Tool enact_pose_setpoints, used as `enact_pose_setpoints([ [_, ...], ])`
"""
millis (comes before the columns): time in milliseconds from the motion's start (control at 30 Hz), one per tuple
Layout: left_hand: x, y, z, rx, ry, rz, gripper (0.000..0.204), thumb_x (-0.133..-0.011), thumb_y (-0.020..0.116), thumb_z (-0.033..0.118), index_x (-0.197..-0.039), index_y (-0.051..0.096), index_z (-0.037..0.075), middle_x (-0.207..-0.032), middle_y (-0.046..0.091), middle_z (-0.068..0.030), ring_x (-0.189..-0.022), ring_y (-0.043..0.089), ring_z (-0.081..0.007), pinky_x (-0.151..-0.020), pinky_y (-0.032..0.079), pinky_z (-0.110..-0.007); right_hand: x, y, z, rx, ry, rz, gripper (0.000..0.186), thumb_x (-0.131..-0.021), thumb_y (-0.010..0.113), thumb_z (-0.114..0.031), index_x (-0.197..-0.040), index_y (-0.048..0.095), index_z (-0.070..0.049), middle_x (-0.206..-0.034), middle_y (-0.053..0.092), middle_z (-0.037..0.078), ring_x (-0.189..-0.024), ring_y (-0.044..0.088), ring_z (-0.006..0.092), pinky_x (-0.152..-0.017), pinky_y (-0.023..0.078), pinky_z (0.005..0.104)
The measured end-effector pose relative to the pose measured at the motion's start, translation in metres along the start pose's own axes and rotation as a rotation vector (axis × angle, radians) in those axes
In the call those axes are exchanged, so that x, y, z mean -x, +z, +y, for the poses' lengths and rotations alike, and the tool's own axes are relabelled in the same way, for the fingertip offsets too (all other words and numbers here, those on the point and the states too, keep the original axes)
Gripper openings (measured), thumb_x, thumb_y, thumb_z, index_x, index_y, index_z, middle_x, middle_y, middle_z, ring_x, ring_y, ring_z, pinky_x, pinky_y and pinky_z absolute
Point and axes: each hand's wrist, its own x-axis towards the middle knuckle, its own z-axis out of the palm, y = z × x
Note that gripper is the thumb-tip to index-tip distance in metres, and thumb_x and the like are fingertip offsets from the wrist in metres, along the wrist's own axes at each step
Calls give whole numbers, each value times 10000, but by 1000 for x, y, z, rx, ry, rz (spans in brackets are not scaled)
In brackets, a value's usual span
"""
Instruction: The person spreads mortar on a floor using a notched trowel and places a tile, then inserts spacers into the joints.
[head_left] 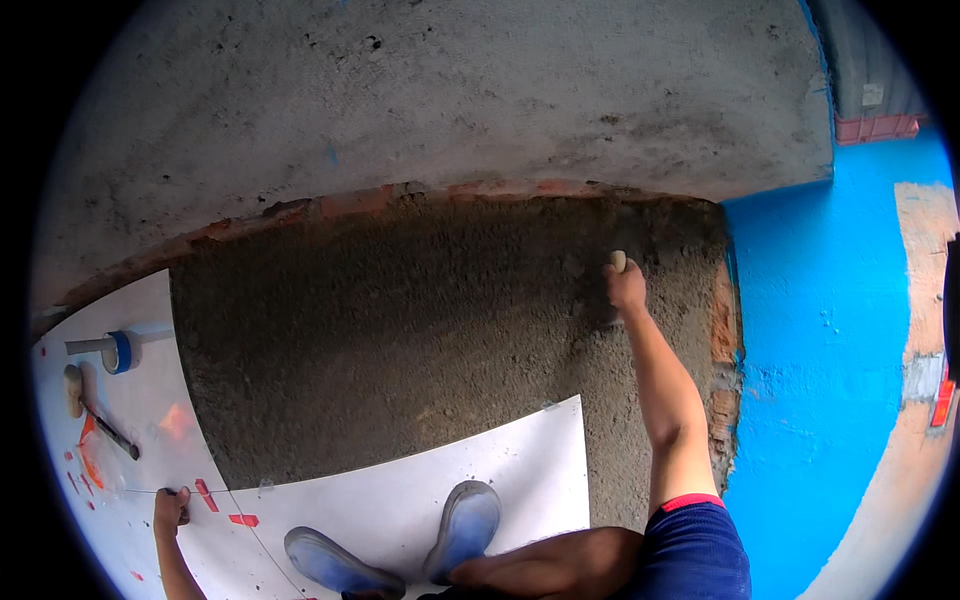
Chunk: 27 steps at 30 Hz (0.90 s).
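My right hand (628, 288) is closed round the pale handle (618, 260) of a trowel, low over the right part of a bed of grey-brown mortar (400, 330). Its blade is mostly hidden by my hand and shadow. On the white tiles (400, 510) at the lower left rests my left hand (172, 510), its fingers curled in. Whether anything is inside them does not show. Beside it lie a red wedge (206, 495) and another red wedge (243, 520) along the tile joints. Small clear clips (548, 405) stick out at the tile edge.
A mallet (75, 390), a blue-edged roll of tape (117, 352) and an orange-red piece (90, 455) lie on the left tile. My shoes (468, 520) stand on the tiles. A grey wall (450, 100) bounds the mortar behind; a blue-coated surface (810, 330) borders it on the right.
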Motion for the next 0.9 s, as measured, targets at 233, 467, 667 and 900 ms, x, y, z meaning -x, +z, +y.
enact_pose_setpoints([
  [233,4,-15,-5,-28,-69,-28,409,-922,738,283,-690,533,17,-564,502,-68,-417,499,-201,-347,452,-384,37,-7,-15,-4,-41,77,404,-899,687,-304,-1174,605,-20,-1038,707,239,-985,680,411,-838,524,461],
  [467,-1,-9,-8,1,-20,18,422,-913,746,275,-669,520,17,-557,492,-65,-406,477,-203,-350,449,-381,16,-2,30,-68,-90,149,353,-892,657,-307,-1098,644,-21,-875,707,149,-770,691,267,-726,534,408],
  [667,1,-1,-2,-15,-39,4,385,-918,735,254,-704,519,16,-579,500,-60,-410,456,-186,-347,414,-362,5,14,2,-88,-105,-193,367,-837,661,-281,-1067,656,5,-936,711,175,-898,682,308,-807,514,409],
  [900,8,8,-3,99,-24,27,286,-908,728,195,-884,507,13,-601,473,-31,-430,426,-132,-349,350,-317,34,16,-40,-143,-185,-343,400,-785,669,-240,-1080,657,30,-1009,713,248,-1018,679,417,-881,517,439],
])
